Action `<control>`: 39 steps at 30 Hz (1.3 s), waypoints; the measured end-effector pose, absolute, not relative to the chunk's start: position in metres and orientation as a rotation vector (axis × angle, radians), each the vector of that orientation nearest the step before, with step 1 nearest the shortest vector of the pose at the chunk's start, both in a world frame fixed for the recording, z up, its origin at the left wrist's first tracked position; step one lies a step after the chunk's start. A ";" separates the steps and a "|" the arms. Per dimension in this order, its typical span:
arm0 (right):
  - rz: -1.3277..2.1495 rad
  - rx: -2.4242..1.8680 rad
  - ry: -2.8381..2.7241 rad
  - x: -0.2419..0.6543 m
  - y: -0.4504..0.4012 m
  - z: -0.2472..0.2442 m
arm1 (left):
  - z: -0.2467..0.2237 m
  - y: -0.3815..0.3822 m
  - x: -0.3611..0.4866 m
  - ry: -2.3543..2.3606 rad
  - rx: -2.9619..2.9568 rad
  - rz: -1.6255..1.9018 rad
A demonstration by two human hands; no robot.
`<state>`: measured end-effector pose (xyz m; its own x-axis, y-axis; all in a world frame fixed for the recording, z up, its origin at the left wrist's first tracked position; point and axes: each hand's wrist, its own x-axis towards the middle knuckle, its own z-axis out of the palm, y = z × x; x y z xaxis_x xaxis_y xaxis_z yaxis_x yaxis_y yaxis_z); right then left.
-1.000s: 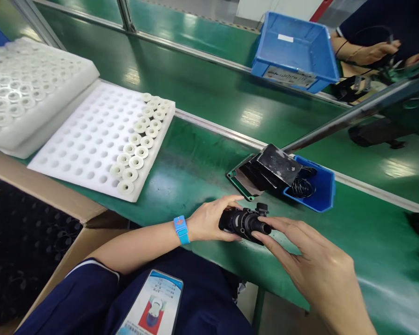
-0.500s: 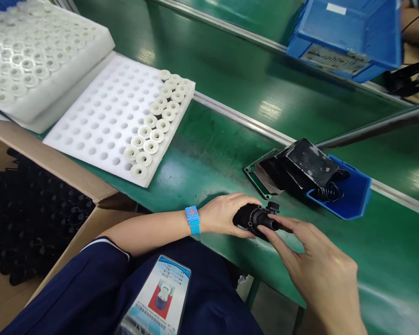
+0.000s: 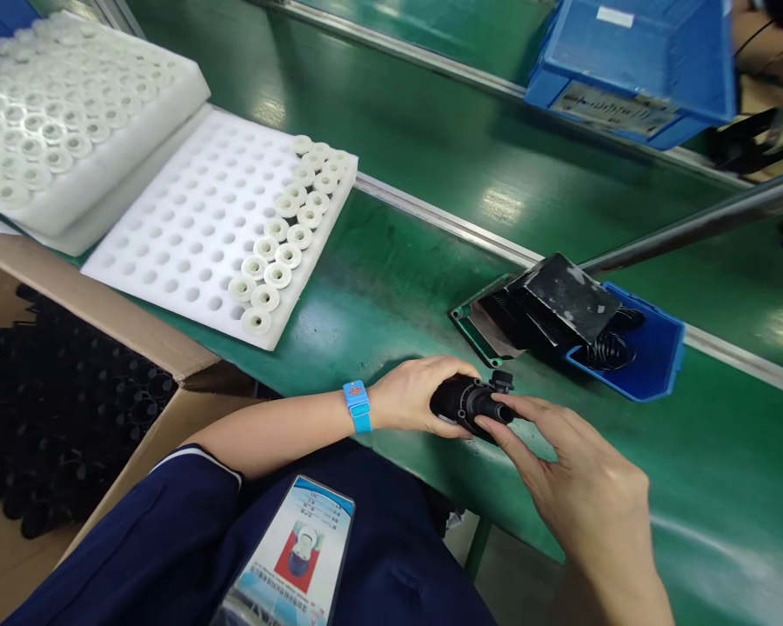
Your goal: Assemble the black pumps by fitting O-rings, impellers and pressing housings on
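A black plastic pump housing [image 3: 453, 402] is held above the front edge of the green bench, its stepped round spout pointing right. My left hand [image 3: 412, 396] wraps around the body from the left, with a blue band on that wrist. The thumb and fingertips of my right hand [image 3: 578, 474] pinch the black part around the spout from the right. A small side port [image 3: 501, 381] sticks up at the back of the housing. My fingers cover much of its body.
White foam tray [image 3: 189, 209] holds several white flanged rings [image 3: 277, 275] along its right side. A fuller foam tray [image 3: 58, 130] stands left. An open carton [image 3: 196, 348] contains black parts. Black metal block [image 3: 571, 296] leans by a blue bin [image 3: 659, 365]; another blue bin [image 3: 632, 52] is behind.
Both hands and the black housing appear slightly further left and up, along with a small shift of the whole view. The grip of both hands looks the same.
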<state>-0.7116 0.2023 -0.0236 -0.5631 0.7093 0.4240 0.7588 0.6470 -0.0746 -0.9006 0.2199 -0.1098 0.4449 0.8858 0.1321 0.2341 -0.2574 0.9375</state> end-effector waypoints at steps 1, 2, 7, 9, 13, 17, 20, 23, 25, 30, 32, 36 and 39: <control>-0.170 -1.163 -2.443 -0.711 0.201 -0.025 | -0.110 0.220 -0.900 0.969 1.745 0.864; -0.166 -1.173 -2.437 -0.711 0.201 -0.026 | -0.110 0.220 -0.900 0.972 1.745 0.863; -0.034 -1.202 -2.373 -0.708 0.197 -0.038 | -0.109 0.220 -0.901 0.966 1.746 0.823; -0.046 -1.216 -2.343 -0.708 0.195 -0.042 | -0.109 0.219 -0.902 0.946 1.760 0.832; -0.100 -1.206 -2.337 -0.710 0.192 -0.045 | -0.108 0.217 -0.903 0.908 1.807 0.872; -0.036 -1.173 -2.360 -0.708 0.195 -0.042 | -0.109 0.217 -0.902 0.908 1.827 0.863; 0.017 -1.148 -2.389 -0.704 0.199 -0.042 | -0.109 0.218 -0.902 0.903 1.849 0.878; 0.050 -1.126 -2.378 -0.701 0.199 -0.043 | -0.110 0.218 -0.902 0.897 1.873 0.891; 0.083 -1.129 -2.345 -0.700 0.198 -0.045 | -0.111 0.217 -0.902 0.908 1.877 0.896; 0.072 -1.148 -2.242 -0.704 0.194 -0.051 | -0.117 0.211 -0.898 0.948 1.841 0.993; 0.053 -1.158 -2.192 -0.708 0.191 -0.052 | -0.118 0.208 -0.898 0.934 1.863 1.022; 0.023 -1.166 -2.098 -0.704 0.186 -0.037 | -0.103 0.210 -0.901 0.896 1.917 1.074; -0.071 -1.203 -1.909 -0.686 0.195 0.002 | -0.070 0.232 -0.902 0.860 1.904 1.139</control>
<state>-0.6856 0.1945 0.0016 -0.1701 0.7118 0.6815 0.7604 0.5347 -0.3687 -0.9015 0.2315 -0.0704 0.3795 0.8291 0.4106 0.1678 -0.4982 0.8507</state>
